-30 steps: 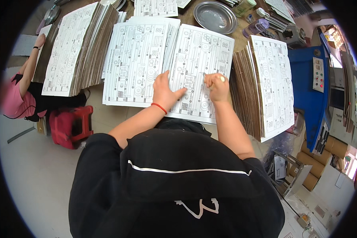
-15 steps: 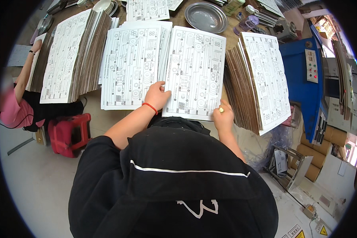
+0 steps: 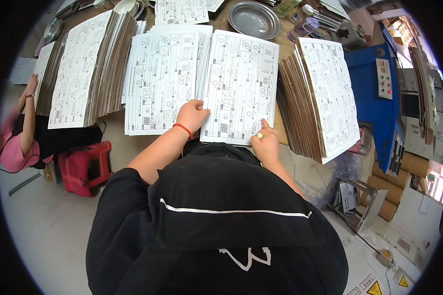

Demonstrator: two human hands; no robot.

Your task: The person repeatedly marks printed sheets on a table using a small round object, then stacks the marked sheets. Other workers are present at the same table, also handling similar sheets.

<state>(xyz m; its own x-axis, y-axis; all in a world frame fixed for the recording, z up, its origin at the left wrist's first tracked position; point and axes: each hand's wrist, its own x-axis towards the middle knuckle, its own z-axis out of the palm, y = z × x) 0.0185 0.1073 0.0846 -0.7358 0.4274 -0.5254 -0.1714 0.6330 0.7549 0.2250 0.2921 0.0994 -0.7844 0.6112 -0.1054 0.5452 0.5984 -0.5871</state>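
Note:
Two white printed cardboard sheets lie side by side on the table in front of me. My left hand (image 3: 192, 115), with a red band on the wrist, grips the near left corner of the right-hand sheet (image 3: 241, 83), beside the left-hand sheet (image 3: 160, 81). My right hand (image 3: 265, 142) pinches the near right corner of the same right-hand sheet, with a small yellowish thing on one finger. My black top fills the lower part of the view.
Tall stacks of brown cardboard with printed tops stand at the left (image 3: 91, 64) and right (image 3: 320, 103). A round metal tray (image 3: 253, 18) sits at the back. A blue machine (image 3: 374, 93) is at the right. Another person in pink (image 3: 19, 142) sits at the left near a red stool (image 3: 83, 167).
Both my hands have drawn back from the middle of the sheets to the near edge. My right hand slid down and right to the sheet's corner; my left moved to its near left corner.

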